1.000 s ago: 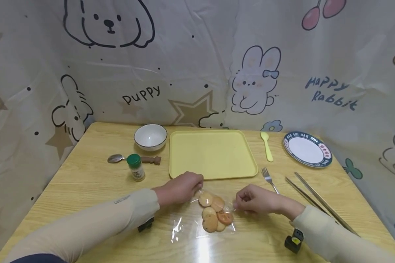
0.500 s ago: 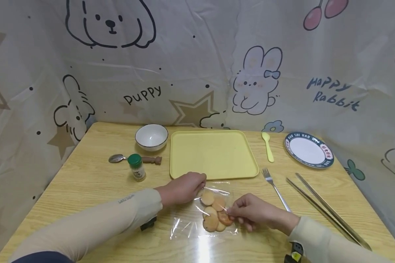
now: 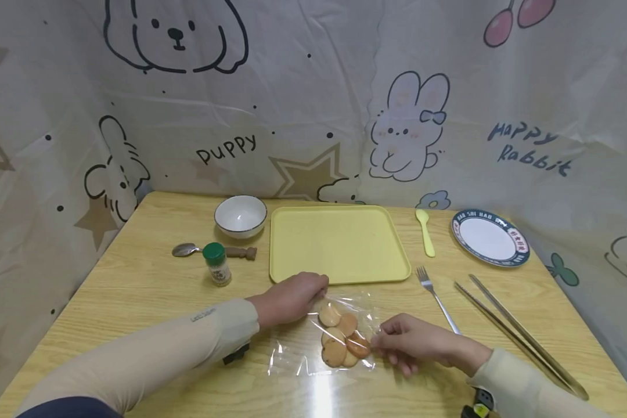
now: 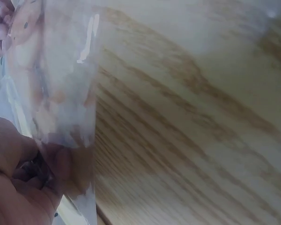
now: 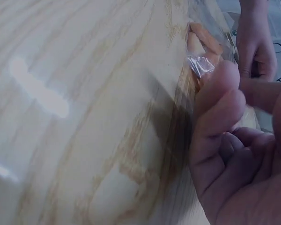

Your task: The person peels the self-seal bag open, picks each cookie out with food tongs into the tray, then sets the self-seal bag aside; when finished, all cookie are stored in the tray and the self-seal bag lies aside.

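A clear plastic bag (image 3: 298,357) lies near the front of the table with several round cookies (image 3: 334,351) inside, one of them more orange than the rest. My left hand (image 3: 291,297) pinches the bag's upper left corner, just in front of the yellow tray. At the bag's right edge, beside the orange cookie, my right hand (image 3: 415,341) pinches the film between thumb and forefinger. The left wrist view shows the stretched film (image 4: 68,117) running up from the left hand (image 4: 18,173). In the right wrist view the right hand's curled fingers (image 5: 215,112) partly hide the cookies.
Behind the bag lies a yellow tray (image 3: 339,244). A white bowl (image 3: 240,216), a spoon (image 3: 185,249) and a green-capped shaker (image 3: 217,267) are to its left. A yellow spoon (image 3: 425,233), plate (image 3: 491,238), fork (image 3: 439,299) and metal tongs (image 3: 528,339) occupy the right side.
My right hand first moved left and forward over the orange cookie, then drew back right to the bag's edge. My left hand keeps its hold on the corner, almost still.
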`<state>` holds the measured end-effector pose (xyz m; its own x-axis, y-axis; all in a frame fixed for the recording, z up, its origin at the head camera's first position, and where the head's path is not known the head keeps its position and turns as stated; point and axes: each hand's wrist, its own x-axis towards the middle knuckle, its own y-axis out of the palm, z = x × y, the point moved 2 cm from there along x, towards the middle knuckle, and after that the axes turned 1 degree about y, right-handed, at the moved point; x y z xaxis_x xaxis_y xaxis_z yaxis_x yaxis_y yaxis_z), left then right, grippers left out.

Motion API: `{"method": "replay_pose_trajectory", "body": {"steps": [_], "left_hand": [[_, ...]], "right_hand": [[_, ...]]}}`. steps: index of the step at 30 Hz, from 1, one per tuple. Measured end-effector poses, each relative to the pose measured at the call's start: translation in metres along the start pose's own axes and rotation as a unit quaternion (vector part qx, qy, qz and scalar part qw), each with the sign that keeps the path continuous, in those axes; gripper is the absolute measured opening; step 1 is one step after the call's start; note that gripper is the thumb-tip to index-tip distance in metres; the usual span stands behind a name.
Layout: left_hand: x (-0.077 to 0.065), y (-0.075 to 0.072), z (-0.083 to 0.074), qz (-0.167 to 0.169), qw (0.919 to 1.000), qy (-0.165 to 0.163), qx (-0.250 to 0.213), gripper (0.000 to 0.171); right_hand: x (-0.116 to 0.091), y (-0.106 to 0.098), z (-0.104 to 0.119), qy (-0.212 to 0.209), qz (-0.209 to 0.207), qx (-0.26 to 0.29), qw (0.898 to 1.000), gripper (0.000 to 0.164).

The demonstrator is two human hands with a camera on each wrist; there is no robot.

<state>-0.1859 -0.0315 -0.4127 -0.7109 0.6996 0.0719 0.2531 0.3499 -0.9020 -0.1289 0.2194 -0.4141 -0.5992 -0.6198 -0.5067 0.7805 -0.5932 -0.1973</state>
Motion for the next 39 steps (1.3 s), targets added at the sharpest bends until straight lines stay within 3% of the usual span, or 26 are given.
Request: {"method": "replay_pose_trajectory", "body": {"steps": [6,14,21,26,31,39], "left_hand": [[0.000,0.000,0.002,0.001,1.0000,-0.002,-0.006,0.014],[0.002,0.004,0.004,0.009,0.9999,0.009,-0.003,0.013],[0.004,0.003,0.004,0.011,0.9993,0.035,0.001,0.013],[0.003,0.002,0.004,0.015,0.9996,0.025,0.003,0.015],[0.004,0.001,0.003,0.016,0.9997,0.015,-0.010,0.017],[0.003,0.002,0.002,0.032,0.9993,0.014,0.014,0.018]], "right_hand": [[0.001,0.005,0.000,0.041,-0.014,0.037,0.998,0.046],[0.004,0.010,-0.002,0.024,0.000,0.077,0.997,0.031],[-0.002,0.004,-0.003,0.012,0.022,0.016,1.000,0.028],[-0.004,0.004,-0.003,0.019,0.012,-0.009,1.000,0.037],[-0.004,0.010,-0.005,0.028,0.001,0.025,0.999,0.042],[-0.001,0.016,-0.010,0.012,0.005,0.071,0.997,0.028]]}}
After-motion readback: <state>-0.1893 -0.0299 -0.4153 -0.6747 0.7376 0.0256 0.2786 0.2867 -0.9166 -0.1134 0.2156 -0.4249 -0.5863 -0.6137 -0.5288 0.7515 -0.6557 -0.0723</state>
